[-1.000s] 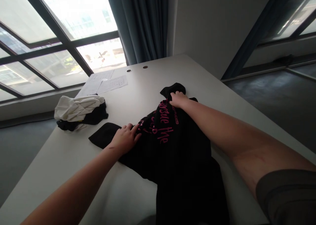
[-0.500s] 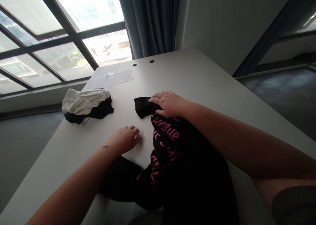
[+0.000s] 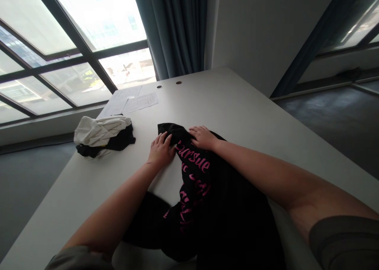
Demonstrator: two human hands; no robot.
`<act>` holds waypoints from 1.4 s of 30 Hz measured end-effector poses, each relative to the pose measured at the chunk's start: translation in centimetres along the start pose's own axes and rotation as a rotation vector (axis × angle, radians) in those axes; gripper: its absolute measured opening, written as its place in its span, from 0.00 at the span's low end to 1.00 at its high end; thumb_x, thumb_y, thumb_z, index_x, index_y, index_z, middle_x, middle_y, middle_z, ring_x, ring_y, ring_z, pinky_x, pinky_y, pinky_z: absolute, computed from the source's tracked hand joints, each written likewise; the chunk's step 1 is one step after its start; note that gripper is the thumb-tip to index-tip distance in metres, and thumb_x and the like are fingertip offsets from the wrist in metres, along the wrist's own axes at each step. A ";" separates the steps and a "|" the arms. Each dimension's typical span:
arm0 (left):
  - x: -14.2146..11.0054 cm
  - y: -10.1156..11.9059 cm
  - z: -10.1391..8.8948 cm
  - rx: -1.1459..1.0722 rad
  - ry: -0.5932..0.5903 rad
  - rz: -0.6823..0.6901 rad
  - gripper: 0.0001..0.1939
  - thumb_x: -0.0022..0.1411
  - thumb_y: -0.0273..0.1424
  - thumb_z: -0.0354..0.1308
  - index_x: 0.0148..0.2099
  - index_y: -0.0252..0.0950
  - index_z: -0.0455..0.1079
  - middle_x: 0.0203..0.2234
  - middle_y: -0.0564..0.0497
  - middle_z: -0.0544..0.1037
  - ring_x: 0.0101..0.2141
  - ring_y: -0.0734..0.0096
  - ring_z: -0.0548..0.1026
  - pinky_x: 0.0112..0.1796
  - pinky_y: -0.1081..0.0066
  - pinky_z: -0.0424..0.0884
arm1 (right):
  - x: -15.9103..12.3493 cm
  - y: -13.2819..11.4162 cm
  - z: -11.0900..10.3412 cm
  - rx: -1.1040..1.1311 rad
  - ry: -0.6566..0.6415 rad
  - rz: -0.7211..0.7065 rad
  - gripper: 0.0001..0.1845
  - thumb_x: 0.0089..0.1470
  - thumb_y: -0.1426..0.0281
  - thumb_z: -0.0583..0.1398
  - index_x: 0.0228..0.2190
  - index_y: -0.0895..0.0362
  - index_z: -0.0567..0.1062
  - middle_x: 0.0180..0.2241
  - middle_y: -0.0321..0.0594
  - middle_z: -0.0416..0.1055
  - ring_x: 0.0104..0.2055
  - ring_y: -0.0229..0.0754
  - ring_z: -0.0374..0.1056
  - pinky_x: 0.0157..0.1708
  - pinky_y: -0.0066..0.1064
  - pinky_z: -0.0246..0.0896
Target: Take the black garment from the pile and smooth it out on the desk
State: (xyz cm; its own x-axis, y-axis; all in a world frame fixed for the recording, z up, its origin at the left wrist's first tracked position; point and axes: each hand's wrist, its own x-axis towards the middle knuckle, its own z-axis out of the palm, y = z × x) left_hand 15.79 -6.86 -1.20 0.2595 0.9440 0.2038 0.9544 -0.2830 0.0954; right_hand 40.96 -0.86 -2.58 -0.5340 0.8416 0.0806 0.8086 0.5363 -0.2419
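A black garment with pink lettering [image 3: 192, 163], seemingly a long-sleeved top, lies crumpled across the table's near side. Its narrow black end [image 3: 170, 128] points away to the left. My left hand [image 3: 161, 149] rests at the edge of that end, fingers spread over the cloth and thumb toward the lettering. Just right of it, my right hand [image 3: 204, 137] is closed on the cloth above the lettering, its fingers curled and partly sunk in the folds. Another black part [image 3: 151, 222] of the garment passes beside my left forearm.
A pile of white and black clothes [image 3: 103, 132] lies on the left of the white table [image 3: 237, 116]. Printed sheets [image 3: 140, 102] lie near the window end, beside two round cable holes. A blue curtain [image 3: 174, 29] and wall stand behind the table.
My left hand has moved forward and right from the bare tabletop onto the garment's narrow end. My right hand has curled its fingers, and the cloth around it has bunched up.
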 end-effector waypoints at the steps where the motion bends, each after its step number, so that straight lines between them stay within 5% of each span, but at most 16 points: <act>1: 0.5 -0.4 0.4 -0.013 0.003 0.008 0.26 0.69 0.39 0.55 0.67 0.43 0.67 0.70 0.44 0.64 0.69 0.48 0.59 0.67 0.48 0.57 | 0.3 0.2 -0.1 0.031 -0.018 -0.069 0.25 0.66 0.65 0.56 0.62 0.55 0.71 0.67 0.51 0.64 0.68 0.54 0.59 0.70 0.53 0.46; 5: 1.5 -2.2 0.5 -0.016 -0.023 -0.011 0.17 0.68 0.34 0.52 0.56 0.44 0.74 0.65 0.49 0.71 0.63 0.53 0.67 0.64 0.52 0.62 | 0.3 0.8 -1.3 0.071 -0.034 -0.161 0.27 0.65 0.64 0.58 0.63 0.54 0.72 0.66 0.51 0.66 0.67 0.52 0.61 0.69 0.48 0.50; 10: 0.1 -6.1 -1.1 0.155 -0.020 -0.178 0.16 0.66 0.34 0.53 0.50 0.39 0.77 0.60 0.43 0.74 0.58 0.49 0.70 0.57 0.53 0.66 | -4.1 -0.1 -3.8 -0.191 0.016 0.127 0.35 0.64 0.61 0.61 0.68 0.58 0.63 0.68 0.58 0.59 0.69 0.61 0.54 0.66 0.52 0.53; 16: -1.4 -10.1 -4.6 0.371 -0.194 -0.447 0.18 0.65 0.39 0.53 0.47 0.38 0.80 0.58 0.37 0.74 0.57 0.39 0.68 0.51 0.48 0.66 | -11.3 -2.1 -6.1 -0.258 -0.226 0.353 0.22 0.65 0.59 0.58 0.54 0.59 0.73 0.50 0.56 0.75 0.49 0.58 0.73 0.46 0.43 0.66; 20: -0.1 -7.7 -6.2 0.343 -0.126 -0.418 0.19 0.66 0.34 0.49 0.51 0.36 0.78 0.54 0.37 0.76 0.53 0.43 0.72 0.51 0.49 0.67 | -11.1 -2.4 -5.5 -0.163 -0.245 0.381 0.14 0.67 0.69 0.54 0.51 0.57 0.73 0.44 0.50 0.78 0.43 0.51 0.76 0.39 0.36 0.64; 23: 1.5 -4.6 -5.5 0.148 -0.038 -0.134 0.19 0.70 0.36 0.49 0.56 0.40 0.75 0.57 0.43 0.77 0.56 0.52 0.73 0.58 0.54 0.66 | -8.7 -1.2 -4.6 -0.124 -0.125 0.379 0.14 0.67 0.71 0.52 0.50 0.55 0.74 0.46 0.48 0.78 0.44 0.49 0.75 0.40 0.35 0.63; 26: 2.7 -2.6 -3.7 -0.069 -0.173 0.087 0.22 0.72 0.41 0.50 0.62 0.43 0.72 0.63 0.48 0.73 0.62 0.58 0.71 0.64 0.59 0.64 | -6.5 1.4 -4.1 -0.099 -0.007 0.399 0.14 0.68 0.70 0.52 0.48 0.54 0.76 0.48 0.48 0.77 0.47 0.49 0.72 0.42 0.34 0.63; 31: 2.8 -2.1 -2.2 -0.237 -0.243 -0.026 0.27 0.74 0.44 0.46 0.69 0.41 0.65 0.64 0.46 0.74 0.63 0.60 0.72 0.63 0.61 0.67 | -6.9 3.9 -5.2 -0.144 0.102 0.424 0.13 0.66 0.70 0.55 0.47 0.55 0.78 0.48 0.50 0.74 0.49 0.51 0.68 0.46 0.36 0.63; 35: 2.5 -3.0 -3.2 -0.127 -0.269 -0.124 0.24 0.76 0.40 0.40 0.63 0.41 0.71 0.59 0.45 0.78 0.58 0.57 0.76 0.60 0.60 0.70 | -10.0 -0.2 -6.2 -0.248 0.131 0.299 0.15 0.65 0.69 0.57 0.50 0.57 0.77 0.50 0.55 0.71 0.51 0.56 0.66 0.49 0.40 0.63; 39: 2.9 -5.1 -4.6 0.131 -0.401 -0.280 0.24 0.70 0.31 0.46 0.62 0.40 0.72 0.56 0.38 0.79 0.55 0.51 0.78 0.53 0.58 0.73 | -13.1 -5.4 -5.7 -0.138 -0.137 0.126 0.15 0.64 0.63 0.61 0.49 0.55 0.76 0.45 0.50 0.73 0.44 0.52 0.71 0.44 0.39 0.66; 42: 3.2 -7.1 -5.4 0.194 -0.543 -0.294 0.23 0.65 0.34 0.53 0.61 0.45 0.74 0.55 0.41 0.80 0.51 0.51 0.80 0.48 0.60 0.75 | -14.2 -6.3 -4.8 -0.054 -0.221 0.123 0.18 0.61 0.63 0.65 0.50 0.54 0.76 0.47 0.49 0.73 0.45 0.53 0.72 0.42 0.39 0.67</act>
State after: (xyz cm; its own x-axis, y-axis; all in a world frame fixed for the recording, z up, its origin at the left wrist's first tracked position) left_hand 9.07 -2.71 4.06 -0.0270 0.9433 -0.3308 0.9932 -0.0121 -0.1156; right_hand 44.64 -15.91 2.43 -0.4674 0.8692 -0.1613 0.8795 0.4387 -0.1845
